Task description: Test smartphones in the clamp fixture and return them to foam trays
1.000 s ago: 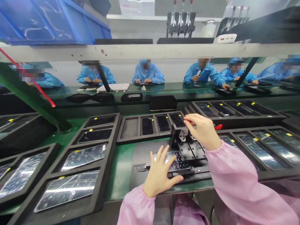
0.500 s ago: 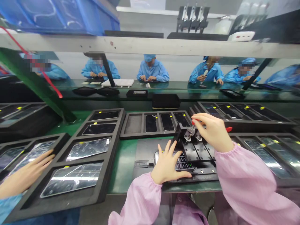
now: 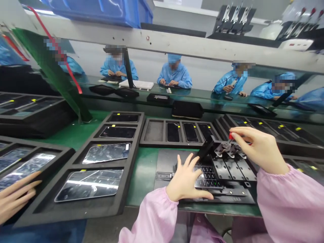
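Observation:
My left hand (image 3: 188,179) has its fingers spread over a phone with a lit grid of keys on its screen (image 3: 208,175). That phone lies in a black test fixture (image 3: 239,197) near the table's front edge, partly hidden by the hand. My right hand (image 3: 262,150) is closed in a pinch on the red-tipped lever (image 3: 231,136) of a metal toggle clamp (image 3: 222,147) on the fixture. Beside the clamp, a black plate (image 3: 206,147) leans at a slant above the phone. Black blocks (image 3: 234,168) stand right of the phone.
Left of the fixture lies a black foam tray (image 3: 133,158) of phones; another tray (image 3: 154,145) sits behind it. Stacked trays (image 3: 301,141) stand at the right. A co-worker's hand (image 3: 21,195) rests over a tray at far left. A shelf beam (image 3: 177,42) crosses overhead.
The view has turned, so the fixture appears farther right. The black plate by the clamp now leans over. My right hand still grips the lever; the co-worker's hand has drawn back left.

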Available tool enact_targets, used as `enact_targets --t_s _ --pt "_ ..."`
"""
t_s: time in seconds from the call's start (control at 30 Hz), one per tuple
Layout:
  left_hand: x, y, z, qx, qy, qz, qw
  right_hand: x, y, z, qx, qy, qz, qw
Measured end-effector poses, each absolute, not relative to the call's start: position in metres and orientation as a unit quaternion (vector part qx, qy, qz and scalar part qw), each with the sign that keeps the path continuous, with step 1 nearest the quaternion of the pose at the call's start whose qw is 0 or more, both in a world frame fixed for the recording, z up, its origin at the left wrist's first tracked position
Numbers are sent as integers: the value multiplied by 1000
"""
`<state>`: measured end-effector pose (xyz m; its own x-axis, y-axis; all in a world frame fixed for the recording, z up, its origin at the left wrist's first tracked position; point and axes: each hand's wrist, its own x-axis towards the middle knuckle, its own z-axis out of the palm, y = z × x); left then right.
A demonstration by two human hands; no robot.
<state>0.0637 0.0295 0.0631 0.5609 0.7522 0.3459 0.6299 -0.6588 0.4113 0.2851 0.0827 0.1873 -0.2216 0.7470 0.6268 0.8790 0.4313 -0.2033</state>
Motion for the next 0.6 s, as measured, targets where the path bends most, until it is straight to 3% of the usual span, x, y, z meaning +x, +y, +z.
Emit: enact_targets --t_s 0.6 --pt "95 38 62 871 395 246 155 279 80 191 -519 -773 -59 360"
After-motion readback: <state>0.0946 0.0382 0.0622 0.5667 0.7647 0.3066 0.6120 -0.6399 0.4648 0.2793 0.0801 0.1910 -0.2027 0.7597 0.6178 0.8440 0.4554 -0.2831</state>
